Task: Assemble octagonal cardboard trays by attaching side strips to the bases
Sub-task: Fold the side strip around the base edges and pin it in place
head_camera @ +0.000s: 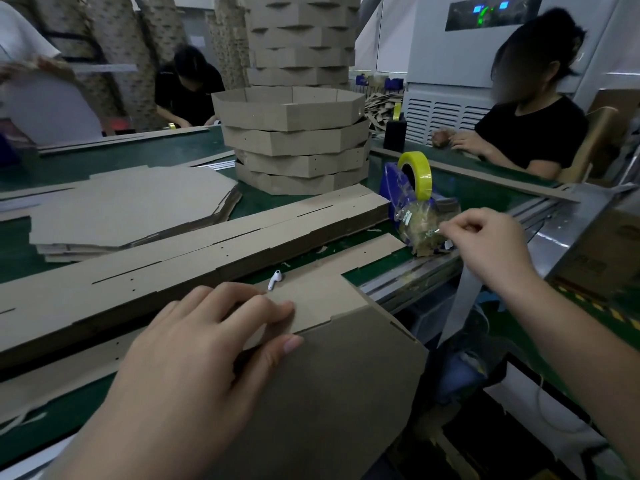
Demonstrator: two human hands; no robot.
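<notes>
An octagonal cardboard base [332,382] lies at the near edge of the green table, partly hanging over it. A side strip [322,292] stands against its far edge. My left hand [194,355] holds the strip to the base, fingers on the strip and thumb on the base. My right hand [485,244] pinches the tape end at the blue tape dispenser [415,202], which carries a yellow tape roll [417,174].
A long stack of flat side strips [194,258] lies across the table. Flat octagonal bases [131,206] are piled at the left. Finished trays [294,143] are stacked behind. A white earbud [274,279] lies by the strip. Other workers sit around the table.
</notes>
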